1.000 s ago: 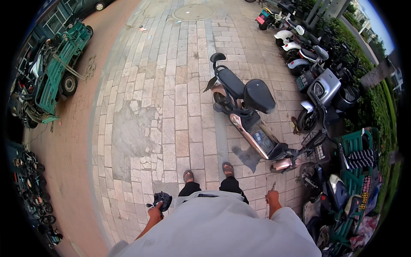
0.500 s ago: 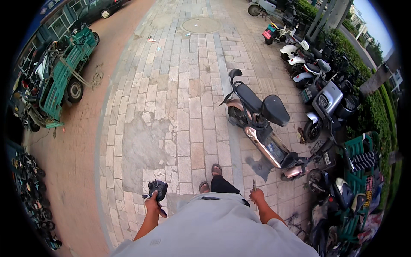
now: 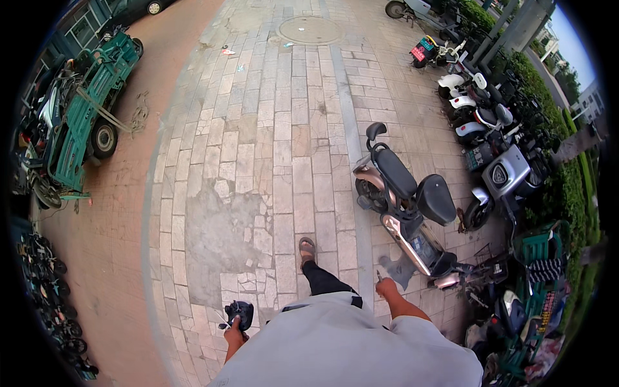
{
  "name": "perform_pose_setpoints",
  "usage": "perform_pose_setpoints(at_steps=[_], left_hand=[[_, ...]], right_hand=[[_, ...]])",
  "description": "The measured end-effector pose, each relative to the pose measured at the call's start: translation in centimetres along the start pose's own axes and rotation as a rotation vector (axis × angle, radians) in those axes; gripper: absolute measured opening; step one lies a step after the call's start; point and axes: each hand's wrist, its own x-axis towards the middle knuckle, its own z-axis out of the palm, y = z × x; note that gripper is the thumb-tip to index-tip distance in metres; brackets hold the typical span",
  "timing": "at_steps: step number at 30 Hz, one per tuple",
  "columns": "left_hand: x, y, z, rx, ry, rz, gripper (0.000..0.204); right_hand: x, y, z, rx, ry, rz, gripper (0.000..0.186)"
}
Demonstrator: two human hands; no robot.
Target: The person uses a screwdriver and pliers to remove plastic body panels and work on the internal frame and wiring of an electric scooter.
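Note:
At lower left my left hand [image 3: 235, 331] is closed round a dark, bulky black part [image 3: 241, 311] with a thin pale strip, perhaps a wire, sticking out beside it. Its exact kind I cannot tell. My right hand [image 3: 387, 288] is closed on a small, thin metal tool [image 3: 379, 275] that points forward; it is too small to name surely. Both hands hang by my sides, touching nothing else. Nearest to my right hand stands a rose-gold and black electric scooter [image 3: 405, 244], with a dark stain [image 3: 398, 269] on the paving by it.
Parked scooters [image 3: 501, 173] line the hedge [image 3: 560, 184] on the right. Near right stands a green cart [image 3: 540, 248] with scooters on it. A green cargo tricycle [image 3: 87, 129] and several bikes [image 3: 45, 277] are at left. Ahead lie a cement patch [image 3: 222, 226] and manhole cover [image 3: 311, 29].
One foot has stepped forward, and the other has gone from view. My left hand has lowered slightly with the black part. The scooter now appears lower and farther right.

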Motion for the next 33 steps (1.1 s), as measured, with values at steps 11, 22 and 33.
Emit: perform_pose_setpoints(at_steps=[11,22,33], left_hand=[[2.9,9.8,-1.3,-0.138,0.277,-0.256,0.047],[17.4,26.8,-1.2,-0.067,0.265,-0.517,0.053],[46.9,68.5,-7.2,-0.317,0.271,-0.054,0.044]], right_hand=[[16.5,-40.6,-7.5,0.589,-0.274,-0.26,0.013],[23.8,-65.8,-9.1,0.1,-0.504,-0.403,0.011],[25.3,-101.0,-17.4,0.382,-0.38,-0.317,0.024]])
